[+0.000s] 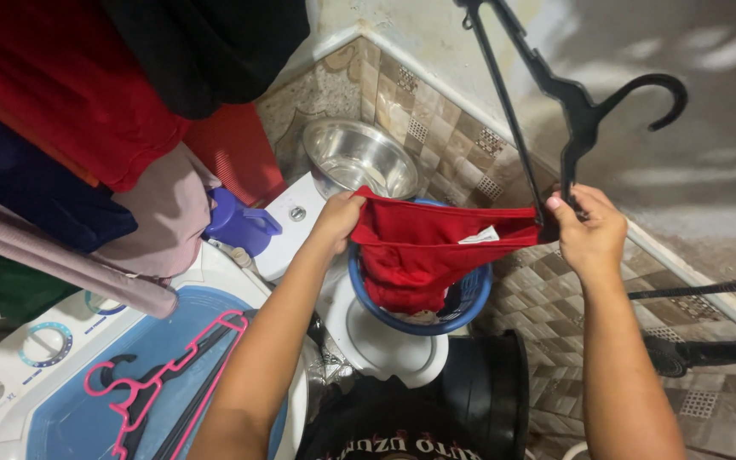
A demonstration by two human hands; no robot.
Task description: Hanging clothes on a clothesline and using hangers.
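- Left hand (338, 217): fingers pinched tight on the left edge of the red garment (423, 251), near frame centre.
- Right hand (589, 230): at 3 o'clock from the left hand, fingers clamped on the garment's right edge and, together with it, the lower end of a black hanger (572, 98).
- Red garment: stretched level between the 2 hands, a white tag on its right part; it hangs above a blue basket (470, 307), partly covering it.
- Black hanger: rises from the right hand toward 12 o'clock, hook at 1 o'clock of that hand.
- Steel bowl (359, 158): at 12 o'clock of the left hand, in the tiled corner.
- Washing machine (36, 358): at 8 o'clock of the left hand; a pink hanger (129, 392) lies on its blue lid, with a dark hanger beside it.
- Blue jug (240, 223): at 9 o'clock of the left hand.
- Black bucket (487, 383): at 6 o'clock of the basket, on the tiled floor.
- Hung clothes (87, 102): red, navy, pink and black, at 10 o'clock.
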